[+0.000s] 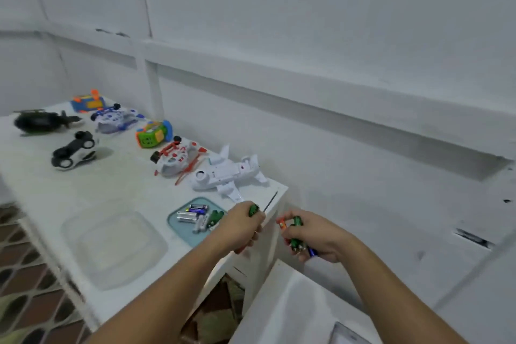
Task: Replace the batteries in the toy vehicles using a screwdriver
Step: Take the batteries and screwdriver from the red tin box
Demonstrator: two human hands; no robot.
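Observation:
My left hand [243,225] grips a screwdriver [270,201] whose thin shaft points up and right, with a green battery pinched at the fingertips. My right hand [310,235] holds several batteries [297,243], green, orange and blue, off the table's right edge. A teal tray [178,222] near the table's front right corner carries several more batteries [195,215]. A white toy plane [226,173] lies just behind the tray. A red-and-white toy helicopter [176,159] sits left of the plane.
On the white table [55,190] lie more toys: a green toy [153,134], a blue-white vehicle [117,119], an orange-blue toy [88,102], a black helicopter [39,121], a black-white car [74,151]. A clear plastic container [114,243] sits front left. Another white surface [293,301] is lower right.

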